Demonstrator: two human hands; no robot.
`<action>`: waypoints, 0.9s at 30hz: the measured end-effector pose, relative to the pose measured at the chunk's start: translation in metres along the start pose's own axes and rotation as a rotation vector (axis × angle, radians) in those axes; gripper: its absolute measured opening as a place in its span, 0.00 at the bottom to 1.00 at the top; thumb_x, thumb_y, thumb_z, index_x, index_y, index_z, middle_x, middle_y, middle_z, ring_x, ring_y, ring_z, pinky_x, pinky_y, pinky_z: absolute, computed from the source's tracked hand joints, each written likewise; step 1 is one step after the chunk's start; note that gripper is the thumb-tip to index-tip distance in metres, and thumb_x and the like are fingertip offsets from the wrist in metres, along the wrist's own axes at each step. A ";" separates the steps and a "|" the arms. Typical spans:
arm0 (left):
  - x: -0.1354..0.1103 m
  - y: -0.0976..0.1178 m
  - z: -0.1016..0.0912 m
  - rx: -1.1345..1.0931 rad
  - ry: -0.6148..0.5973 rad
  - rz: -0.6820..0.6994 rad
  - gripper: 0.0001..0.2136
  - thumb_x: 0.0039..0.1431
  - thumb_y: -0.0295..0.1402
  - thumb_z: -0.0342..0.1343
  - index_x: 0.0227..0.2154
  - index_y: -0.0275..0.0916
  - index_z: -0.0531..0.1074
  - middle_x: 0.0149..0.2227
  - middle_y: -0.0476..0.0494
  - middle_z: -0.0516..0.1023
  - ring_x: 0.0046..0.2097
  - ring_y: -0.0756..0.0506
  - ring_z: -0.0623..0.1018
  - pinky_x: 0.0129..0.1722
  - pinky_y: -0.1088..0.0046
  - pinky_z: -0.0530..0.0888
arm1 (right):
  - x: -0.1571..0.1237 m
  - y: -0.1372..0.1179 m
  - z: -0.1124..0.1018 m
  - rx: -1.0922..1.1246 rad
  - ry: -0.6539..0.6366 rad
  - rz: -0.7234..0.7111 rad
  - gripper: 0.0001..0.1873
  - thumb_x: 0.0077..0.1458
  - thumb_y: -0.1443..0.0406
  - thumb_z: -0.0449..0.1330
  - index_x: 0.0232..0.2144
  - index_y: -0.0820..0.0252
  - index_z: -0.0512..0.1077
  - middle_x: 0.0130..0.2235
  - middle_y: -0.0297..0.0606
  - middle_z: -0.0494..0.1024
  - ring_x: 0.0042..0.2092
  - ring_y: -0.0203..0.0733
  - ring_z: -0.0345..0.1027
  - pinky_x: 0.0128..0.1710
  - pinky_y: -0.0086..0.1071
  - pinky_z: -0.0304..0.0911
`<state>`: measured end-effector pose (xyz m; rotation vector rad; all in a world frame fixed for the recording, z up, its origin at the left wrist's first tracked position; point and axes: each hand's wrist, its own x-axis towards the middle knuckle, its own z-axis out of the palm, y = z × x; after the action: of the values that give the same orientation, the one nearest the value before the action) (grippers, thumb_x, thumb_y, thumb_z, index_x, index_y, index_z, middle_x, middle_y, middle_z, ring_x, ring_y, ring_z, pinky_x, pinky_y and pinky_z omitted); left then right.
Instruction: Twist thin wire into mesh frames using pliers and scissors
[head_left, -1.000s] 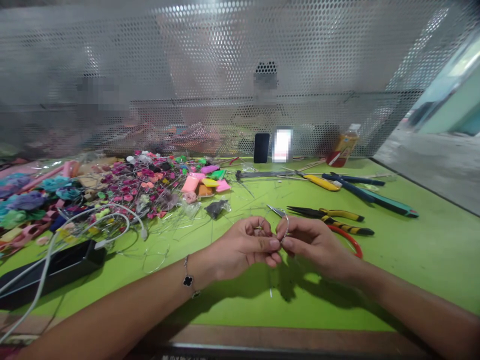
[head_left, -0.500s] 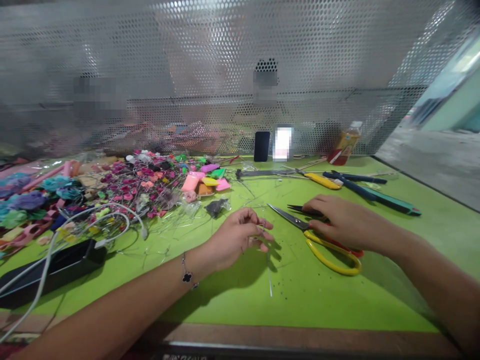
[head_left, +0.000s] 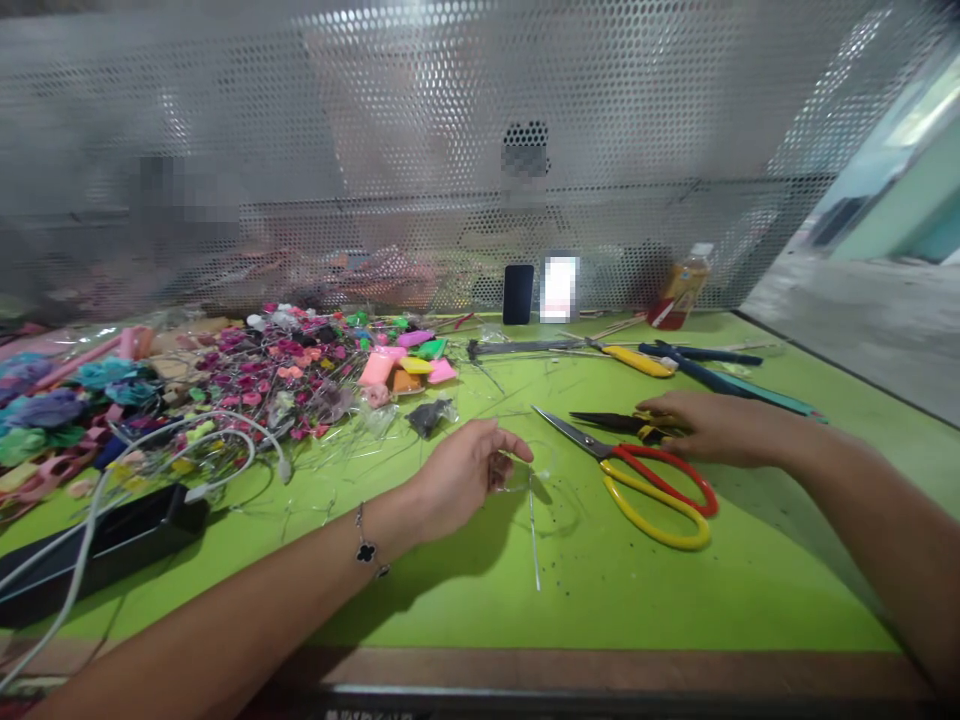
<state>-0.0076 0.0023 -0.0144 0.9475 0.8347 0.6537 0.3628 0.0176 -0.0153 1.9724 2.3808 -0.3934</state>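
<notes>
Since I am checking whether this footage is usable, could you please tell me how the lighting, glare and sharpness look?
In the head view, glare speckles the perforated metal screen, the left hand casts a soft shadow on the green work mat, pixelated patches cover a bright rectangle, and the wide lens bends the mat's edges.

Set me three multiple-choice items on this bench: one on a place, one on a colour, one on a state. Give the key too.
1. What lies between the left hand and the right hand?
A) a phone B) the scissors C) a bottle

2. What colour is the bracelet charm?
A) pink B) green C) black

3. How is the right hand placed?
A) clenched in a fist B) palm down over the pliers C) gripping the scissors

1: B, their blades point toward the left hand.
2: C, a black clover shape shows at the left wrist.
3: B, its fingers stretch out over the pliers.
</notes>
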 end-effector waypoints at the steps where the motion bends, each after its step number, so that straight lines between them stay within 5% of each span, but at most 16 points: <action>1: 0.000 -0.001 0.001 0.030 0.016 0.023 0.09 0.55 0.37 0.62 0.31 0.35 0.78 0.31 0.44 0.73 0.31 0.48 0.68 0.33 0.70 0.62 | 0.001 -0.001 -0.002 0.011 -0.019 -0.007 0.29 0.53 0.60 0.66 0.58 0.57 0.79 0.59 0.53 0.81 0.55 0.66 0.78 0.49 0.52 0.75; 4: -0.001 -0.001 0.004 0.061 0.006 0.094 0.06 0.47 0.25 0.66 0.30 0.36 0.75 0.30 0.49 0.71 0.28 0.52 0.68 0.31 0.73 0.62 | 0.003 -0.012 -0.009 0.002 -0.053 -0.011 0.25 0.51 0.61 0.65 0.53 0.58 0.80 0.54 0.51 0.83 0.51 0.61 0.79 0.46 0.47 0.75; 8: -0.005 0.002 0.006 -0.036 -0.056 0.102 0.15 0.50 0.29 0.71 0.38 0.39 0.71 0.35 0.49 0.76 0.30 0.51 0.75 0.28 0.75 0.68 | 0.004 -0.034 -0.012 -0.135 0.003 -0.008 0.15 0.51 0.63 0.62 0.41 0.61 0.79 0.44 0.51 0.83 0.43 0.57 0.77 0.38 0.42 0.70; 12: -0.005 0.005 0.005 -0.105 -0.122 0.086 0.22 0.50 0.35 0.76 0.43 0.38 0.71 0.36 0.44 0.81 0.33 0.49 0.79 0.28 0.75 0.72 | 0.007 -0.044 -0.009 -0.229 0.206 -0.048 0.08 0.54 0.64 0.57 0.36 0.58 0.73 0.40 0.50 0.80 0.42 0.56 0.74 0.38 0.42 0.65; 20: -0.011 0.005 0.015 -0.265 -0.255 0.042 0.13 0.56 0.34 0.73 0.35 0.33 0.76 0.32 0.42 0.83 0.31 0.49 0.81 0.29 0.76 0.76 | 0.010 -0.065 0.011 0.016 0.612 -0.269 0.17 0.42 0.74 0.55 0.36 0.53 0.64 0.39 0.43 0.74 0.42 0.54 0.69 0.40 0.43 0.66; 27: -0.017 0.003 0.020 -0.317 -0.385 -0.030 0.08 0.61 0.32 0.68 0.36 0.34 0.76 0.32 0.43 0.80 0.30 0.48 0.81 0.27 0.76 0.78 | 0.006 -0.096 0.023 0.084 0.724 -0.416 0.19 0.47 0.75 0.56 0.40 0.52 0.61 0.42 0.43 0.70 0.42 0.53 0.67 0.40 0.43 0.66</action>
<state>-0.0004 -0.0186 0.0005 0.7377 0.3881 0.5346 0.2653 0.0022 -0.0215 1.8569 3.2670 0.2911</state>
